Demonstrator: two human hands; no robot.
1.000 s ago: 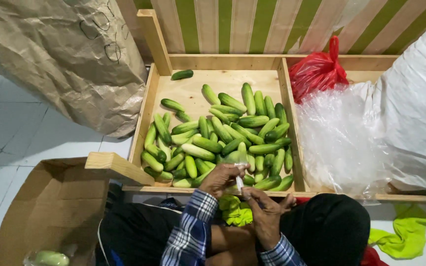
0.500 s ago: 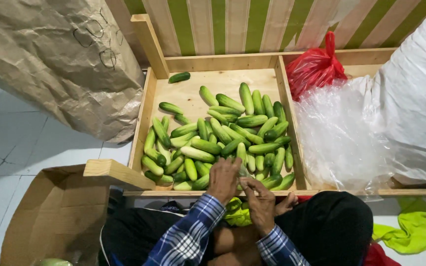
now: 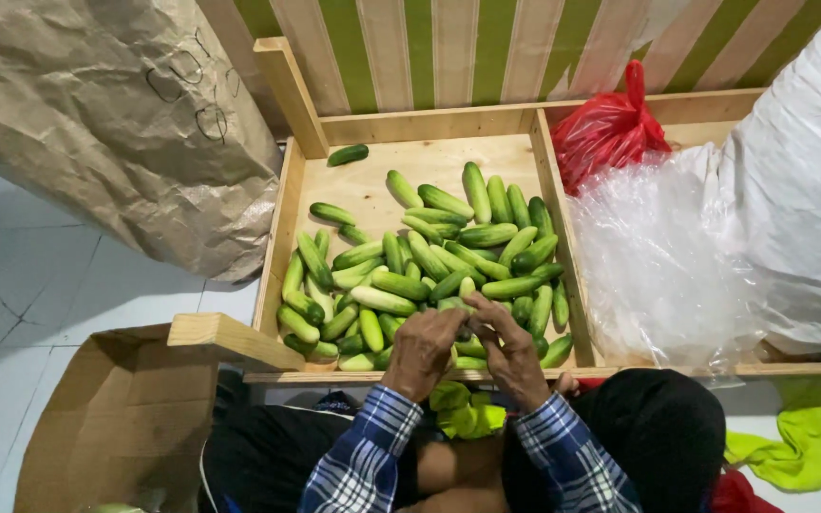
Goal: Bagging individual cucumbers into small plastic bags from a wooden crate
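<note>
Your left hand (image 3: 423,350) and right hand (image 3: 513,347) meet over the near edge of a wooden crate (image 3: 289,204), fingers curled and pressed together around a cucumber (image 3: 465,330) that shows only as a dark green sliver between them. It sits at the front of the heap, just above the crate's near rail. Whether either hand is truly clamped on it, you cannot tell from this angle.

The pile of cucumbers (image 3: 429,266) behind it is glossy, short and plump, running from pale lime to deep green. One stray cucumber (image 3: 348,154) lies alone near the back wall.

Half a second ago your hands were in nearly the same spot; a second ago they sat lower, below the rail, holding something pale between the fingertips. They have since risen to the heap.

A red plastic bag (image 3: 605,128) and clear plastic sheeting (image 3: 662,256) fill the compartment to the right. A crumpled brown paper sack (image 3: 106,123) leans at left above a cardboard box (image 3: 116,418). A yellow-green cloth (image 3: 467,413) rests on your lap. White floor tiles (image 3: 40,294) and a green-striped wall (image 3: 448,47) frame the scene.
</note>
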